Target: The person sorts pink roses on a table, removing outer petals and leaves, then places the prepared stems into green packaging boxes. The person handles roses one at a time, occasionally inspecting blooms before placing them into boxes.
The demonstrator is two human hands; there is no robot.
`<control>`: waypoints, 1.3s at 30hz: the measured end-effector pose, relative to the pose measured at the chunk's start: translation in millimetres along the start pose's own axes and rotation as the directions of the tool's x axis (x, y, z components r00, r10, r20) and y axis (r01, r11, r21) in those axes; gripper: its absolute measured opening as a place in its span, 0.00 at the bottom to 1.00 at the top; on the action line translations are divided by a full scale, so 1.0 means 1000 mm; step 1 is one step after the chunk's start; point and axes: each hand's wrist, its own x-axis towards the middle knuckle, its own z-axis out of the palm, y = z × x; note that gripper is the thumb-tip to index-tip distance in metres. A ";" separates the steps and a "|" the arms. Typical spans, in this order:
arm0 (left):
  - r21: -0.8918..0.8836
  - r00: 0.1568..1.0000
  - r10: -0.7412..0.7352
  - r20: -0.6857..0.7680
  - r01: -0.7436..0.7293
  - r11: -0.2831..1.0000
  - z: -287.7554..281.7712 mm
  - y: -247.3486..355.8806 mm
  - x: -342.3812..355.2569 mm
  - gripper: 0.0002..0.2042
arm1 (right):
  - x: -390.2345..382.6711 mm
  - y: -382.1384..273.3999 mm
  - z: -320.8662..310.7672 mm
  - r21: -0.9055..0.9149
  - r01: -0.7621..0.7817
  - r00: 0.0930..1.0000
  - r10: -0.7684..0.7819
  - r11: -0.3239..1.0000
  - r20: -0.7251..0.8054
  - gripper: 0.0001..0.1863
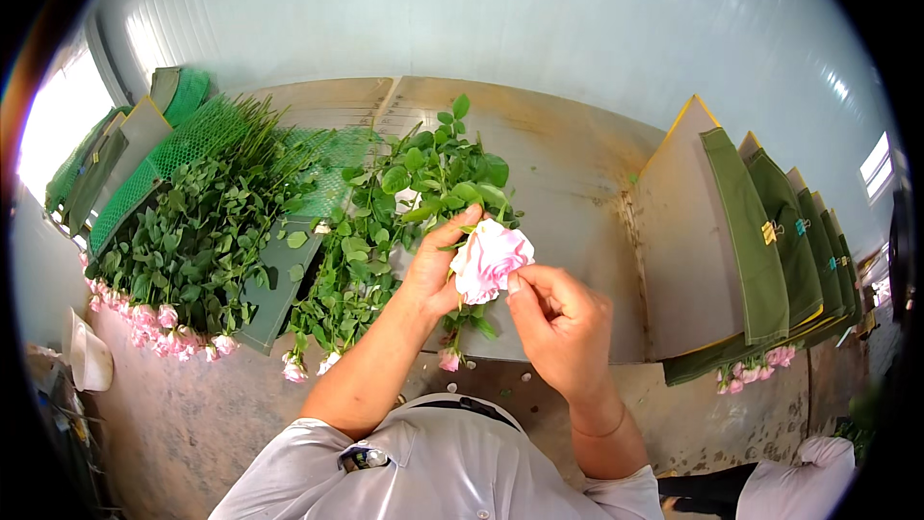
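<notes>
A large pale pink rose (492, 262) is held up in front of my chest, over the near edge of the table. My left hand (429, 272) is closed around it just behind the bloom, thumb up along its side. Thumb and forefinger of my right hand (561, 329) pinch at the lower right outer petals; the other fingers are curled in. The rose's stem is mostly hidden behind the bloom and hand. Leafy cut rose stems (364, 260) lie beside and beyond my left hand, with a few pink blooms at the table's near edge.
At left, a thick bundle of roses (207, 221) lies on green netting (178, 159), blooms hanging over the edge. Boards with dark green cloth flaps (746, 231) and clips stand at right, pink roses (756, 371) below. Another person's sleeve (799, 481) shows at lower right.
</notes>
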 end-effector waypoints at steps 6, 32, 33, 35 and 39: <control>-0.037 0.988 0.057 -0.145 -0.062 0.997 -0.007 -0.002 -0.001 0.07 | -0.024 0.013 -0.015 0.187 -0.048 0.995 0.031 0.981 0.090 0.02; 0.728 0.939 -0.120 -0.321 0.326 0.603 -0.069 -0.037 -0.034 0.09 | -0.035 0.181 0.063 0.633 -0.770 0.603 0.417 0.083 0.680 0.26; 0.775 0.926 -0.178 -0.332 0.375 0.508 -0.081 -0.046 -0.038 0.09 | -0.035 0.190 0.072 0.585 -0.811 0.525 0.449 0.007 0.723 0.28; 0.874 0.916 -0.179 -0.360 0.398 0.278 -0.113 -0.053 -0.047 0.11 | -0.025 0.169 0.081 0.469 -0.807 0.590 0.497 0.359 0.636 0.21; 0.671 0.900 -0.024 -0.435 0.342 0.658 -0.115 -0.036 -0.065 0.08 | -0.021 0.155 0.078 0.500 -0.710 0.704 0.512 0.495 0.492 0.18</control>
